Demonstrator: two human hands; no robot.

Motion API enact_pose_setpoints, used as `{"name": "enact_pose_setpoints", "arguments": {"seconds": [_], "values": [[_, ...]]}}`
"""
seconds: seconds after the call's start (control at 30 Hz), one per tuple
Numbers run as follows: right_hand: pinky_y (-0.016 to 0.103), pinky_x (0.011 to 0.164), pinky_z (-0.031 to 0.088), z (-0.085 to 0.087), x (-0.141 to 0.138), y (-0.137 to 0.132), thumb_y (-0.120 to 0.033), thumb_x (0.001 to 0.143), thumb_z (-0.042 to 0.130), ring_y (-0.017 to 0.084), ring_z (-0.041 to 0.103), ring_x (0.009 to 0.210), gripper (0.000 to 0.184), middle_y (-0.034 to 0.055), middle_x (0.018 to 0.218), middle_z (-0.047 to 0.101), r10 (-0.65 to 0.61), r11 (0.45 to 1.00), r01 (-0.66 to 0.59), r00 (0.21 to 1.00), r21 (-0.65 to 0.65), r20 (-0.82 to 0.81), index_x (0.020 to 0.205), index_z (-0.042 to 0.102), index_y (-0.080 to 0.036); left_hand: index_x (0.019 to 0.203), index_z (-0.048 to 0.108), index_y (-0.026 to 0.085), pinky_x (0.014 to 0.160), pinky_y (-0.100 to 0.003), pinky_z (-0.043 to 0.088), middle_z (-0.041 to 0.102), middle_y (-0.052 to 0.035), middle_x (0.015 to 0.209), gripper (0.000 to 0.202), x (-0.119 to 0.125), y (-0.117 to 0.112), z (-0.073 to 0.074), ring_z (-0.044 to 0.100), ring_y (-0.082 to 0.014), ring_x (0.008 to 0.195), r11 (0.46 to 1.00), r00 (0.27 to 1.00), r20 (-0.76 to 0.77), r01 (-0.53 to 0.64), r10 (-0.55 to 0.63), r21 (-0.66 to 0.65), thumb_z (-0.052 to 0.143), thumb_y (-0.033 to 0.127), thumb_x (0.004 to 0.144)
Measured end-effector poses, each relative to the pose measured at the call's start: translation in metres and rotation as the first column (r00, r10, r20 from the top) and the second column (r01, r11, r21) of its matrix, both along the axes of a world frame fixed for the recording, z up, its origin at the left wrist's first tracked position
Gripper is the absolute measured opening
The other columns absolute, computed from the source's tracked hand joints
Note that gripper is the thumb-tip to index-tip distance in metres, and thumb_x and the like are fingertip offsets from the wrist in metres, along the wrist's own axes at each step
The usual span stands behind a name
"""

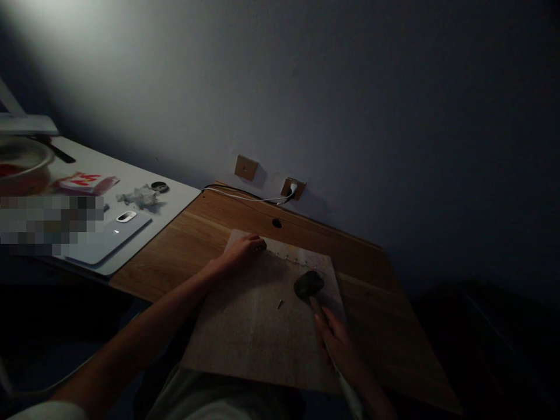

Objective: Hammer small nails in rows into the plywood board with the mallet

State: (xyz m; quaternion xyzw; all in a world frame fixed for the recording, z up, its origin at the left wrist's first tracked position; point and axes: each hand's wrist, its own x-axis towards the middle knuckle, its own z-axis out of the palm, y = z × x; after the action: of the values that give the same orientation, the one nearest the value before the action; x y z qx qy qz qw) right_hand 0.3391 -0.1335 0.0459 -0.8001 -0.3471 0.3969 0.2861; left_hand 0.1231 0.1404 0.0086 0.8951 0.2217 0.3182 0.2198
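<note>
A flat board lies on the wooden desk, with its near edge by my lap. A short row of small nails stands upright along its far side. At the left end of that row my left hand rests on the board, its fingers pinched together. Whatever is between those fingers is too small and dark to make out. My right hand grips the handle of a mallet, whose dark, bulky head hovers over or rests on the right part of the board. One loose nail lies mid-board.
The wooden desk meets a wall with two outlet plates, one holding a white plug. On a white table at the left are a closed laptop, a phone, crumpled plastic and a bowl.
</note>
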Motion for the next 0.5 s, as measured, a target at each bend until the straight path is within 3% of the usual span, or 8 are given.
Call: {"name": "enact_pose_setpoints", "arguments": {"seconds": [0.17, 0.3, 0.5], "values": [[0.021, 0.037, 0.035, 0.015, -0.022, 0.032, -0.065, 0.087, 0.049, 0.01, 0.046, 0.042, 0.057, -0.0084, 0.064, 0.047, 0.086, 0.993, -0.08, 0.994, 0.09, -0.068, 0.121, 0.052, -0.019, 0.098, 0.07, 0.019, 0.08, -0.025, 0.05, 0.068, -0.0074, 0.096, 0.019, 0.002, 0.002, -0.005, 0.064, -0.0163, 0.085, 0.999, 0.998, -0.047, -0.037, 0.036, -0.003, 0.052, 0.018, 0.091], [0.021, 0.034, 0.033, 0.027, -0.04, 0.071, -0.06, 0.089, 0.047, 0.009, 0.043, 0.039, 0.043, -0.0083, 0.063, 0.046, 0.192, 0.968, -0.184, 0.981, 0.173, -0.033, 0.1, 0.055, -0.019, 0.117, 0.062, 0.018, 0.078, -0.024, 0.05, 0.071, -0.0053, 0.095, 0.031, 0.004, 0.003, -0.009, 0.067, -0.0164, 0.084, 0.994, 0.998, -0.04, -0.059, 0.056, -0.089, 0.053, 0.014, 0.087], [0.023, 0.037, 0.036, 0.032, -0.058, 0.11, -0.049, 0.095, 0.042, 0.011, 0.048, 0.04, 0.039, -0.0058, 0.061, 0.05, 0.255, 0.929, -0.277, 0.96, 0.247, 0.119, 0.111, 0.058, -0.017, 0.124, 0.057, 0.018, 0.079, -0.024, 0.051, 0.074, -0.0047, 0.096, 0.042, 0.005, 0.002, -0.007, 0.07, -0.0179, 0.088, 0.991, 0.996, -0.055, -0.071, 0.065, -0.114, 0.055, 0.01, 0.083]]}}
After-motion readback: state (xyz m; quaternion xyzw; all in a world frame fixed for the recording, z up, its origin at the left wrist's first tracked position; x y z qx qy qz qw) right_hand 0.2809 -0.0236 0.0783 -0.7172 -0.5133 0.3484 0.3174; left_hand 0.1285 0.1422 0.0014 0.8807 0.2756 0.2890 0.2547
